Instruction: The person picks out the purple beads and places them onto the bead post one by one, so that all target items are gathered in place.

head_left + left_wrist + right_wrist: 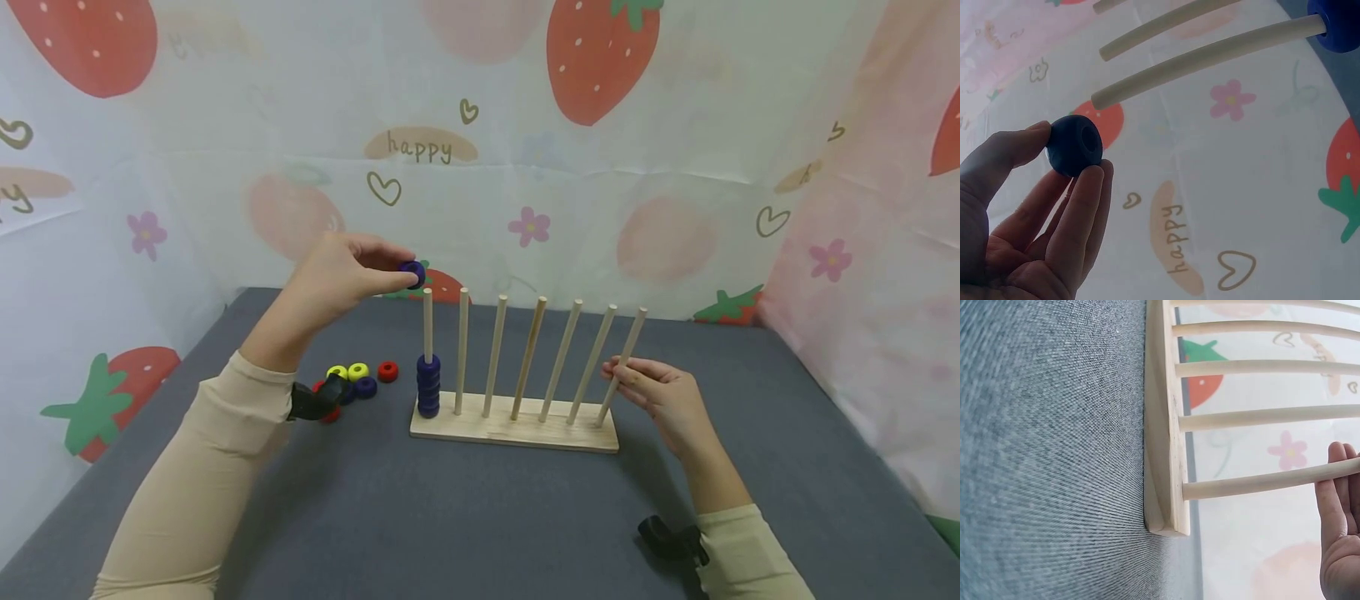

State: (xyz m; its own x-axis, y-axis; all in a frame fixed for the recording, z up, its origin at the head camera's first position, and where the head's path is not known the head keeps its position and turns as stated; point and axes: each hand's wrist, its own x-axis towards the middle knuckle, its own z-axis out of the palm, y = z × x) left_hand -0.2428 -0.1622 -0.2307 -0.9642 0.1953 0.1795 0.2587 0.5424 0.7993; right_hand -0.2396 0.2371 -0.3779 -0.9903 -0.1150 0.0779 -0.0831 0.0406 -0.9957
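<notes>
My left hand [333,271] pinches a dark blue bead [1069,150] between thumb and fingertips, its hole showing in the left wrist view. The bead is up by the top of the leftmost peg [428,325], slightly to its left in the head view. Several blue beads [428,387] are stacked low on that peg. The wooden base [517,431] carries a row of several upright pegs, the others bare. With thumb and fingers, my right hand [663,400] holds the rightmost peg [1260,481] at about mid-height.
Loose red, yellow and blue beads lie left of the base, among them a red bead [387,372] and a yellow bead [358,372]; the left wrist camera partly covers the group. Grey cloth [480,517] covers the table. A strawberry-print curtain [465,217] hangs behind.
</notes>
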